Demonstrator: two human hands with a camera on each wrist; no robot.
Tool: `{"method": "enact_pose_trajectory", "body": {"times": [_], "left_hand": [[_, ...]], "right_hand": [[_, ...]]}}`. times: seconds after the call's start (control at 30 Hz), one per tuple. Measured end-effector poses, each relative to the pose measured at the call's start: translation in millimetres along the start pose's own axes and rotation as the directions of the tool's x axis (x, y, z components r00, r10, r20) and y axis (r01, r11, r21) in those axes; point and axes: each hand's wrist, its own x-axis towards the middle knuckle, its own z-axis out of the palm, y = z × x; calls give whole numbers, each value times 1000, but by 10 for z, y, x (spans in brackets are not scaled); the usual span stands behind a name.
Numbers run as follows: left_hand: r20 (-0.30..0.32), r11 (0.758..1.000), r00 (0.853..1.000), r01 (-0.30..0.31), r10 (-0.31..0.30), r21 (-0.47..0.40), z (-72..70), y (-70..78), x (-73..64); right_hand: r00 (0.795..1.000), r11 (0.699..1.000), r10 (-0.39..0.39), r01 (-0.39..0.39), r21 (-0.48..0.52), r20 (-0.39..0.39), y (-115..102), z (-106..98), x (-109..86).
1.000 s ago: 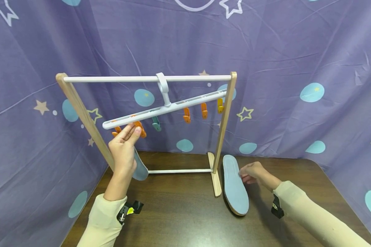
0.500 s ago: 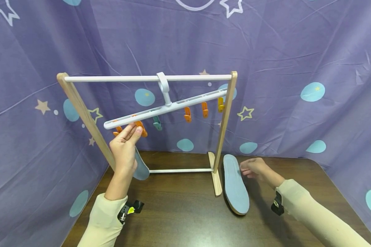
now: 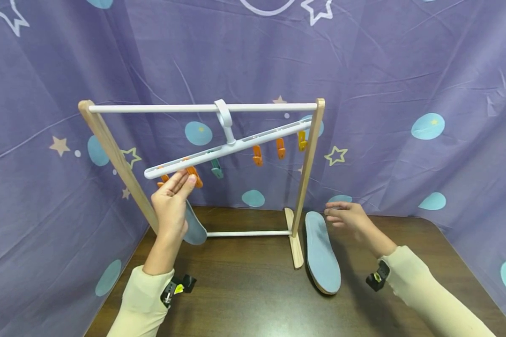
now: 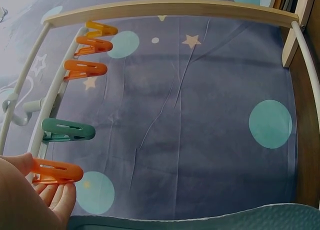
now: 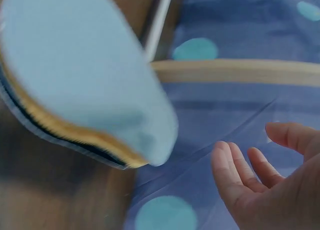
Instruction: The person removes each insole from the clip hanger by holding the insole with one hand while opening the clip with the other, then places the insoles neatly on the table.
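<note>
My left hand (image 3: 169, 206) pinches an orange clip (image 4: 59, 171) on the lower left part of the white hanger (image 3: 232, 147). Behind that hand shows part of a blue-grey insole (image 3: 195, 227); its upper end is hidden. At the right, my right hand (image 3: 347, 216) is held with fingers loosely extended and nothing in them, near the top end of a second light-blue insole (image 3: 322, 252). In the right wrist view this insole (image 5: 85, 55) has a tan layer at its edge, apart from the fingers.
The hanger hooks over the top bar (image 3: 152, 108) of a wooden rack and tilts down to the left. A green clip (image 3: 216, 168), several orange ones and a yellow clip (image 3: 302, 140) hang along it. The rack's foot (image 3: 294, 243) stands on the brown table (image 3: 244, 290) before a purple curtain.
My right hand has lifted away from the side of the right insole toward its far end, and its fingers have straightened. The left hand keeps its pinch on the clip.
</note>
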Motion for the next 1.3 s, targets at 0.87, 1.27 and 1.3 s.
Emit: {"method": "enact_pose_trajectory", "body": {"times": [0.87, 1.27, 1.3], "left_hand": [[-27, 999, 999, -31, 31, -8, -67, 29, -27], [-101, 983, 981, -174, 168, -52, -90, 9, -58], [-109, 980, 977, -191, 183, -63, -98, 10, -61]], "right_hand": [[936, 931, -351, 345, 119, 29, -792, 476, -392], [922, 915, -383, 371, 157, 51, -1014, 755, -366], [920, 913, -388, 376, 159, 55, -1027, 776, -358]]}}
